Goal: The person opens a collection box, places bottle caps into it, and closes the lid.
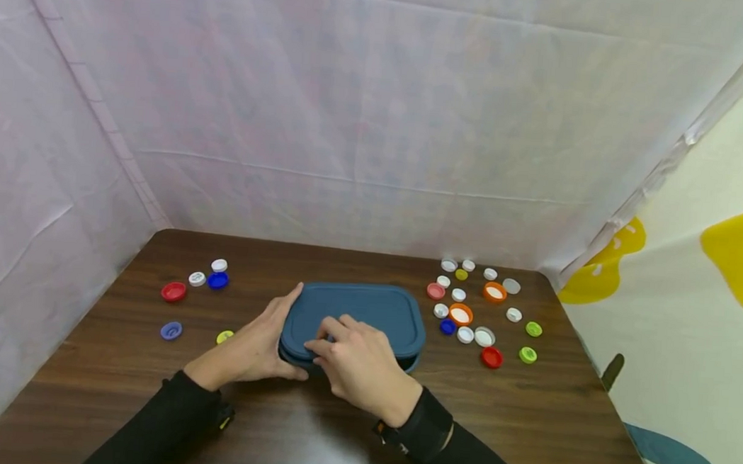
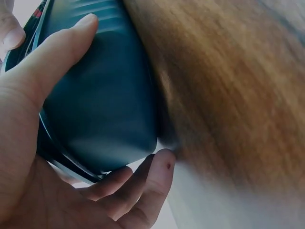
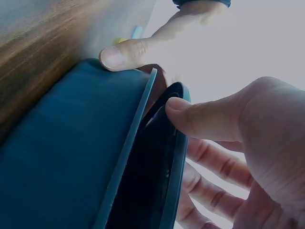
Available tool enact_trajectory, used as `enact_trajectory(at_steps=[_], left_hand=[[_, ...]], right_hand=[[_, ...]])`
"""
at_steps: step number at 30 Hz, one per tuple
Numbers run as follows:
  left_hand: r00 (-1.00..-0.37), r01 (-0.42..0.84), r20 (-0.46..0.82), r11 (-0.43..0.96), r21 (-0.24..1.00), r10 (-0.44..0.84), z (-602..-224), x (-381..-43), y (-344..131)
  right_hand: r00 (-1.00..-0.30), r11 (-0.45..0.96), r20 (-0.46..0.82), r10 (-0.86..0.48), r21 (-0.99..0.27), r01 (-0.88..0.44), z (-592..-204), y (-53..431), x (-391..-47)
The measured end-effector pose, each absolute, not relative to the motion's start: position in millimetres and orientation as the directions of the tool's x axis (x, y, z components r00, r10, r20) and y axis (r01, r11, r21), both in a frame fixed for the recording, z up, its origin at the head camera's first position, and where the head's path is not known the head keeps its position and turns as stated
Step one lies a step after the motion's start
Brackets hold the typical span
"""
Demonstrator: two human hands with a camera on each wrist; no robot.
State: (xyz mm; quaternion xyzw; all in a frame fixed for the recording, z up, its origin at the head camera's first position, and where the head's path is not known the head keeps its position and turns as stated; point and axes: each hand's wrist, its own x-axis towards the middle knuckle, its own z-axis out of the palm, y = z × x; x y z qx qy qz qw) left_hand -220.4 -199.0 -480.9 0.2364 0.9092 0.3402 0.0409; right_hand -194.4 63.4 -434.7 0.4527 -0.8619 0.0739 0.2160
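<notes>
A blue rectangular food container (image 2: 107,100) with rounded corners stands on the table, its matching lid (image 1: 360,313) on top. Around the container's left end my left hand (image 1: 259,342) is wrapped, thumb along the front wall and fingers at the far side. My right hand (image 1: 360,366) pinches the lid's front edge, thumb under the rim and fingers over the top. In the right wrist view a dark gap shows between the raised lid edge and the container's rim (image 3: 126,152). What lies inside is mostly hidden.
Bottle caps lie on both sides of the wooden table (image 1: 295,433). On the left are a red cap (image 1: 173,291), a blue cap (image 1: 218,280) and several others. A larger group at the right includes an orange-rimmed cap (image 1: 461,314). White cloth (image 1: 353,117) hangs behind.
</notes>
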Motion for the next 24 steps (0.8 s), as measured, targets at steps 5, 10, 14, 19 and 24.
enact_trajectory(at_steps=[5, 10, 14, 19, 24], left_hand=[[-0.885, 0.391, 0.066, 0.66, 0.642, 0.461, -478, -220, -201], [-0.885, 0.38, 0.047, 0.659, 0.649, 0.464, -473, -221, -204], [-0.878, 0.382, 0.039, 0.651, 0.656, 0.477, -472, -222, -205], [-0.872, 0.386, 0.045, 0.63, 0.674, 0.487, -472, -221, -206], [-0.863, 0.414, 0.086, 0.598, 0.686, 0.498, -475, -221, -205]], right_hand=[[-0.493, 0.583, 0.42, -0.762, 0.114, -0.804, -430, 64, -193], [-0.474, 0.588, 0.426, -0.77, 0.189, -0.786, -425, 66, -193], [-0.456, 0.588, 0.444, -0.771, 0.222, -0.778, -422, 67, -195], [-0.435, 0.592, 0.488, -0.757, 0.231, -0.772, -419, 66, -200], [-0.427, 0.607, 0.516, -0.743, 0.249, -0.755, -418, 66, -207]])
